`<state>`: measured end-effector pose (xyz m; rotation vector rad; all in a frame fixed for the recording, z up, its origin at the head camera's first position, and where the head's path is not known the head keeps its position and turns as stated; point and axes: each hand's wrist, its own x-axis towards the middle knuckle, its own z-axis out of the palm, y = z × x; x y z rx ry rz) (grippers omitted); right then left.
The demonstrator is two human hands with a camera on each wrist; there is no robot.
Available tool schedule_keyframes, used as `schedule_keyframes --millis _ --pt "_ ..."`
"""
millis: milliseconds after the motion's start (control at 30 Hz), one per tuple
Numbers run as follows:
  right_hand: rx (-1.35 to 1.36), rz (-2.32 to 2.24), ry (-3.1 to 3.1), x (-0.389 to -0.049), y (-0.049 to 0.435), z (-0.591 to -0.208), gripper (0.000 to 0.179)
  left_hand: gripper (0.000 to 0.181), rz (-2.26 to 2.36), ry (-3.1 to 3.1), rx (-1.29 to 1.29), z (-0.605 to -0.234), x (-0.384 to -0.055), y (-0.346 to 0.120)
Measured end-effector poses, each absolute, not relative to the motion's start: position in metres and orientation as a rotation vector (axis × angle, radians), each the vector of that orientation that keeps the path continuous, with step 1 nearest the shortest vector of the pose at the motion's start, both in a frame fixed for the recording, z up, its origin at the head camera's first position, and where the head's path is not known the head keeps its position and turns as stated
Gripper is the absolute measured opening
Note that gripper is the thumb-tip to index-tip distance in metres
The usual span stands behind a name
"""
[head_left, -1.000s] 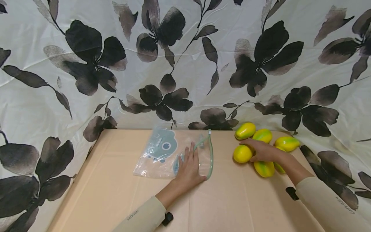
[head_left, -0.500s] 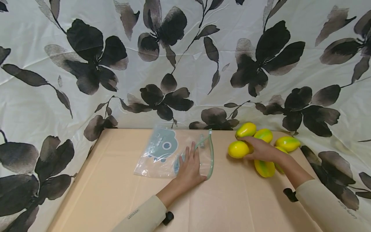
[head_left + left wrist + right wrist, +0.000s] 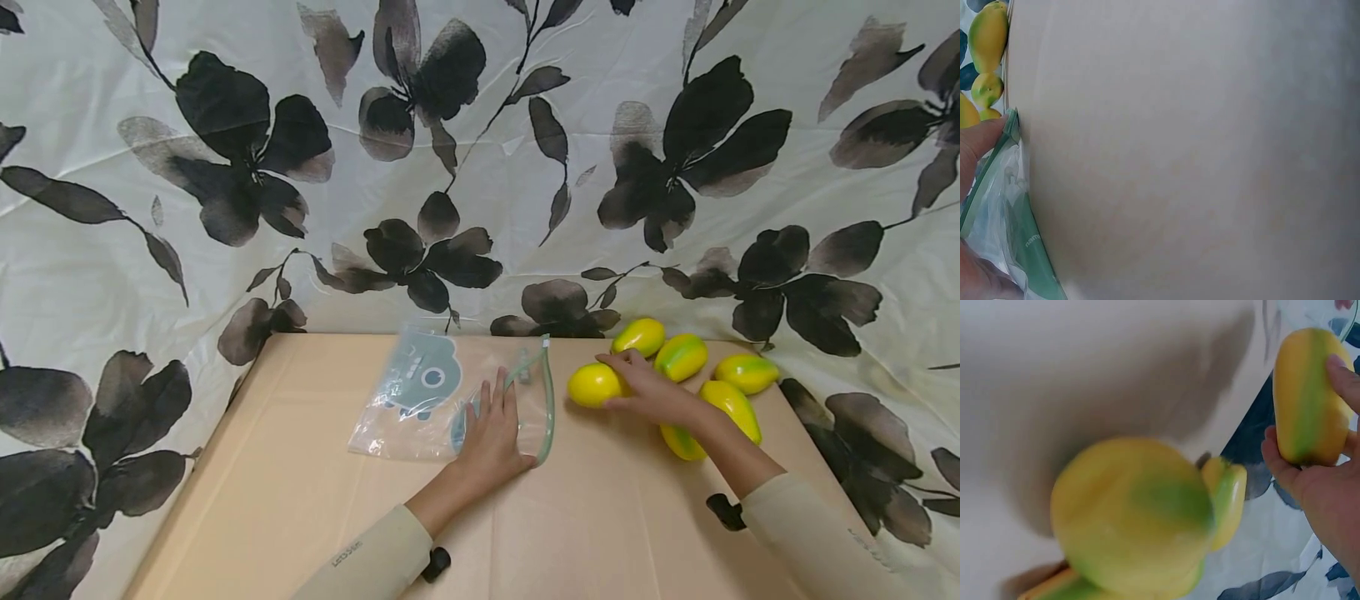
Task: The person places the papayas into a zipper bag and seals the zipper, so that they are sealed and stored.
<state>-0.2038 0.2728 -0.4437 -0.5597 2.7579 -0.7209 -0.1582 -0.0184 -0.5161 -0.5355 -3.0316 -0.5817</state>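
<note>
Right grip [image 3: 648, 392] pinches a yellow fruit [image 3: 591, 387] — left grip [image 3: 487, 443] (outstretched) touches a clear bag [image 3: 405, 396].

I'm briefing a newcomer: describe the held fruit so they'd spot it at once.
On the tan tabletop, find the clear bag. Right of it, yellow-green fruits cluster; the held fruit is nearest the bag, the only one gripped by the right hand.

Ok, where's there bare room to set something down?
On the tan surface, there's room left of the clear bag under the left hand, and on the near side, between the two sleeves. The gap between the bag and the fruit in the right hand is narrow. Crowded: the far right, with five more fruits.
</note>
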Motion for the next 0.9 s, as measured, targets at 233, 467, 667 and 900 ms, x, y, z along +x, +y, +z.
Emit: schedule_keyframes --millis 233,467,667,900 --pt "-0.700 -0.727 2.738 -0.202 0.254 -0.449 0.070 0.134 -0.576 -3.029 -0.543 -0.516 -0.158 -0.019" --pt "-0.705 -0.726 2.746 -0.200 0.241 -0.452 0.072 0.133 -0.540 -3.024 -0.563 -0.517 -0.159 -0.020" --pt "-0.671 -0.732 2.765 -0.201 0.228 -0.455 0.073 0.133 -0.547 -3.017 -0.579 -0.516 -0.158 -0.022" --pt "-0.669 -0.739 2.805 -0.204 0.213 -0.461 0.073 0.129 -0.541 -3.015 -0.600 -0.515 -0.157 -0.022"
